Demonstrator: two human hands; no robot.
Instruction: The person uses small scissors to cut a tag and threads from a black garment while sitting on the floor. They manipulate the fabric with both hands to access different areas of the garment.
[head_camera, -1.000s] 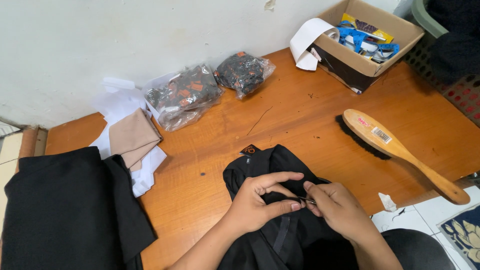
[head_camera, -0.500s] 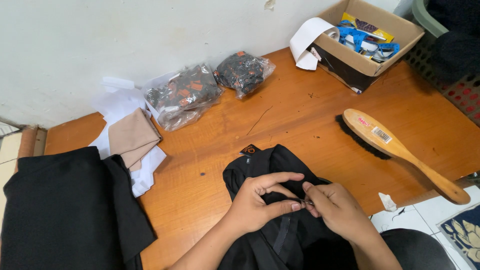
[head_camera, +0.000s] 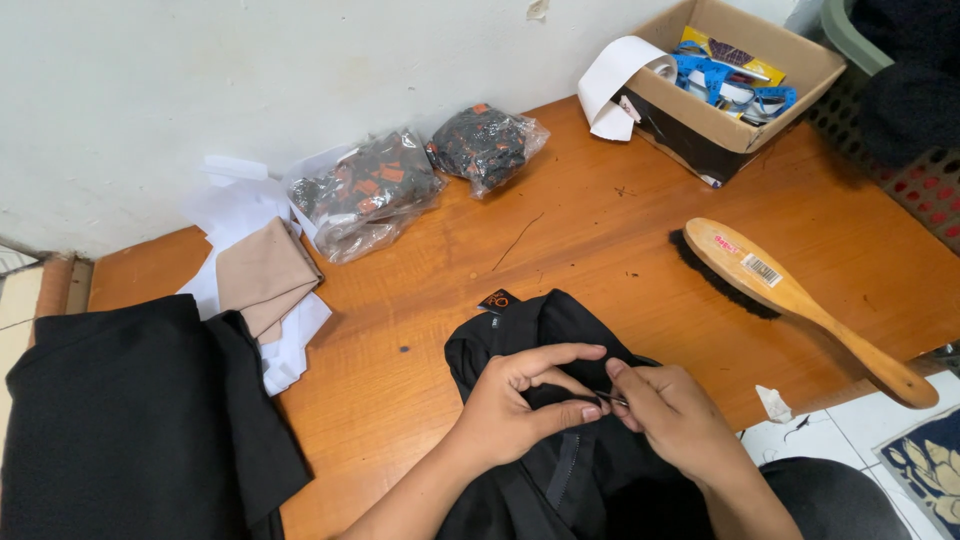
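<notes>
A black garment (head_camera: 520, 330) lies at the near edge of the wooden table (head_camera: 600, 240) and hangs down toward my lap. My left hand (head_camera: 525, 405) pinches a fold of its cloth between thumb and fingers. My right hand (head_camera: 675, 415) sits right beside it, fingertips closed on a thin, small metal tool (head_camera: 612, 398), likely a needle or snips, whose tip meets the fabric at my left thumb. A small black tag (head_camera: 497, 301) shows at the garment's far edge.
A wooden brush (head_camera: 800, 300) lies to the right. A cardboard box (head_camera: 725, 75) of blue items stands at the back right. Two clear bags of dark pieces (head_camera: 365, 190) sit by the wall. Black cloth (head_camera: 130, 420) and beige fabric (head_camera: 262, 275) lie left.
Both hands stay on the same spot of the garment; the fingers shift only slightly.
</notes>
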